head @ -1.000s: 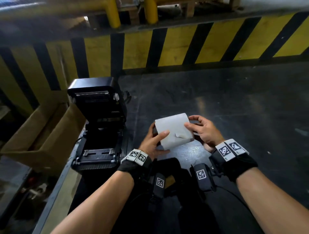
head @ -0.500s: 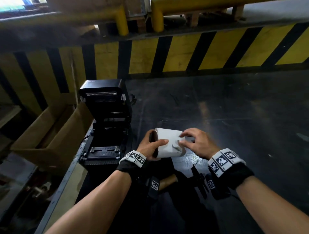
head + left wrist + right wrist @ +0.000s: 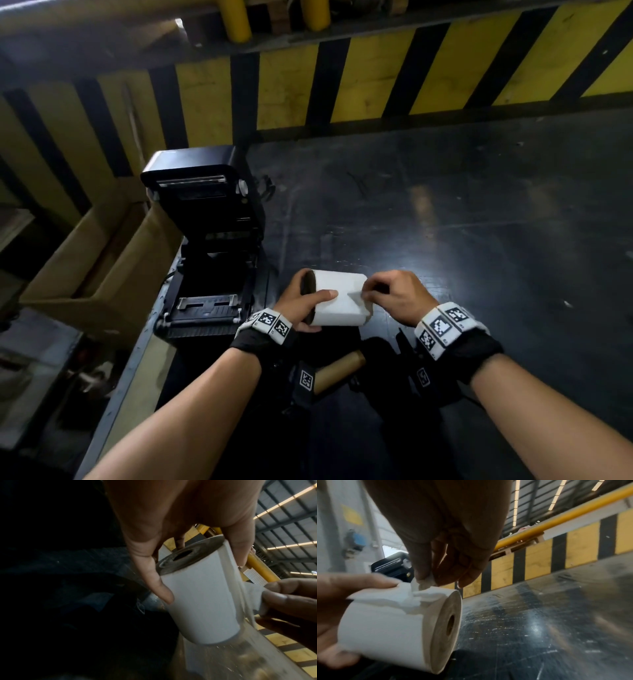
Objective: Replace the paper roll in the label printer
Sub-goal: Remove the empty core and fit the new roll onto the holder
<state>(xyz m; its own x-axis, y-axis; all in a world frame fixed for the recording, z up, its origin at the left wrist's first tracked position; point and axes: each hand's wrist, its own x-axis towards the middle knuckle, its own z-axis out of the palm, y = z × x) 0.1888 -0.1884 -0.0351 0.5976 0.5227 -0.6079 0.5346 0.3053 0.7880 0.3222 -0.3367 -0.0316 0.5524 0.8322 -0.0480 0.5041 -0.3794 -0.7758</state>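
Observation:
A white paper roll point(image 3: 337, 297) point(image 3: 200, 599) point(image 3: 388, 623) lies sideways in my left hand point(image 3: 301, 301), thumb across its top and fingers round its far side, just above the dark table. My right hand point(image 3: 394, 294) pinches the crumpled loose end of the paper point(image 3: 426, 582) at the roll's right edge between thumb and forefinger. The black label printer point(image 3: 209, 246) stands to the left with its lid raised and its roll bay showing dark. A brown cardboard core point(image 3: 337, 371) lies on the table near me, below my wrists.
An open cardboard box point(image 3: 92, 267) sits left of the printer, off the table's edge. A yellow-and-black striped barrier point(image 3: 376, 85) runs along the far side of the scratched dark table point(image 3: 479, 222), with yellow rails above it.
The roll has been turned and lowered in my left hand. My right hand has gone from touching its face to pinching the loose paper end at the right edge.

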